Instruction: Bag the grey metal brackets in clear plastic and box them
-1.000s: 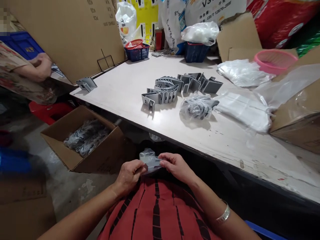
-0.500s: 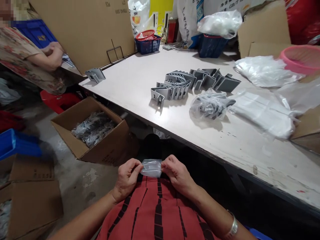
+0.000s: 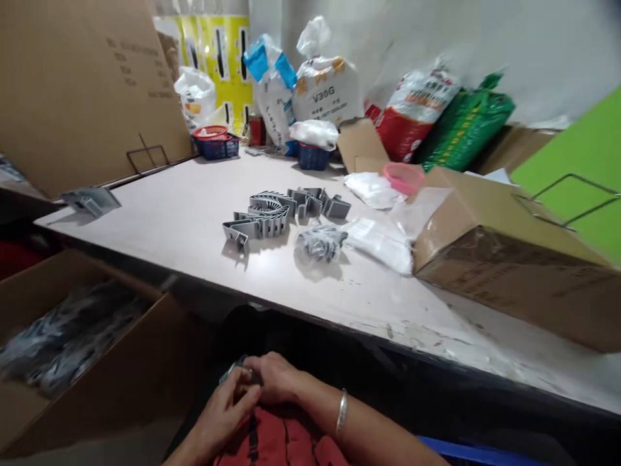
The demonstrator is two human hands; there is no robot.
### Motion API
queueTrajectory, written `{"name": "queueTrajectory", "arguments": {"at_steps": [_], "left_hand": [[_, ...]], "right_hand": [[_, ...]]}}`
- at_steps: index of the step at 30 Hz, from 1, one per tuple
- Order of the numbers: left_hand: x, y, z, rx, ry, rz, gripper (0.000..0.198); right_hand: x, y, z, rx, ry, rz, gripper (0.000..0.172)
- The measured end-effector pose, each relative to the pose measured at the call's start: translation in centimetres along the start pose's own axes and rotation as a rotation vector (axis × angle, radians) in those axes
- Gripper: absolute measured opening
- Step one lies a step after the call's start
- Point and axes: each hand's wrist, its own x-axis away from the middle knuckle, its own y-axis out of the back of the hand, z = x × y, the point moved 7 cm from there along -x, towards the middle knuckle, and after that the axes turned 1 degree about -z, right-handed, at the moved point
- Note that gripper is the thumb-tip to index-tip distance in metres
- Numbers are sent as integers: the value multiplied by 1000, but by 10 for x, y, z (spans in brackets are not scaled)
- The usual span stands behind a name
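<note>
Low in front of my lap, my left hand and my right hand meet, fingers bent and closed around a small clear plastic packet. Only a shiny edge of the packet shows past my fingers; what is inside it is hidden. On the table ahead, bent grey metal brackets stand nested in a curved row. Beside them lies a clear bag of similar grey pieces. A few more brackets sit at the table's left corner.
An open carton with bagged grey pieces stands low on the left. White plastic bags, a pink basket and a closed carton occupy the table's right side. Blue baskets and sacks line the back.
The view has swung right and up. My hands have come together from either side of the plastic packet, now mostly covering it. The co-worker has left the view.
</note>
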Motion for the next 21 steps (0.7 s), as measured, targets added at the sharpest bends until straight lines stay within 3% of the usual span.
{"name": "queueTrajectory", "arguments": {"at_steps": [2,5,7,9,11,13,16,19,21], "left_hand": [[4,14,-6,-166,-84,-84,25],[9,46,-33,-302,-229,-297,33],[2,64,-54,-269,-275,-404,26],[-17,71,-77,-183,-315,-456,24],[-49,64,-101,-95,-380,-429,29],[-91,45,-120,-44,-393,-341,37],[-159,14,-133,29,-320,-215,51],[-218,-4,-132,173,-207,-169,64],[-248,-13,-125,295,-116,-116,67]], "right_hand": [[-2,3,-3,-4,-64,-43,4],[16,21,-1,-78,-65,-128,7],[42,47,5,-255,29,-223,11],[75,87,7,-470,157,-397,15],[107,134,-7,-559,183,-701,21],[130,176,-32,-525,90,-1015,27],[139,222,-68,-325,-40,-1396,35],[117,248,-87,-18,-61,-1573,36],[97,255,-95,158,-71,-1615,36]]}}
